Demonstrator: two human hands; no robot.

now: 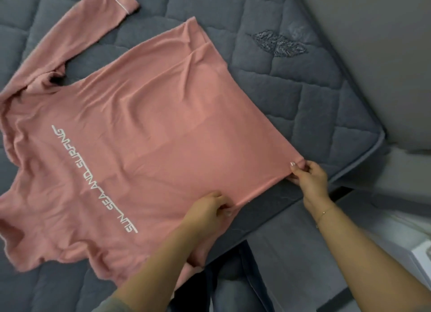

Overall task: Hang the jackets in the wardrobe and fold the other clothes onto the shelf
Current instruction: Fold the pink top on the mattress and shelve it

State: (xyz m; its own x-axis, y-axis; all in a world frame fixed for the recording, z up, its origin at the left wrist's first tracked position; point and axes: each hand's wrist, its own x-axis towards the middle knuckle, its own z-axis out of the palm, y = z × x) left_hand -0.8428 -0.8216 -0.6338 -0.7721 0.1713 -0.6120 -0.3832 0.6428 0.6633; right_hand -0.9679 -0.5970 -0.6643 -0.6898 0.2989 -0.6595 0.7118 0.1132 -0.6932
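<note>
Pink T-shirt [144, 125] spread flat on a grey quilted mattress [291, 83], printed side up. White lettering [93, 178] runs across the chest, reading "SUN SEA AND SURFING". Collar end lies toward the left of the view, hem toward the right, near the mattress corner. One short sleeve [102, 6] with a pale seam line stretches to the upper left; the other sleeve [30, 248] lies at lower left. Fabric shows light creases in the upper body, smoother near the hem.

Left hand [207, 213] sits on the hem's near portion, fingers [221, 209] curled and pinching the cloth. Right hand [307, 178] grips the hem's far corner, thumb on top and fingers folded under the edge; pale polish on the nails. A thin bracelet [323, 215] circles the right wrist.

Dark garment [235, 276] hangs off the mattress edge just below the left forearm. Grey floor or wall surface [373, 43] beyond the mattress at right.
</note>
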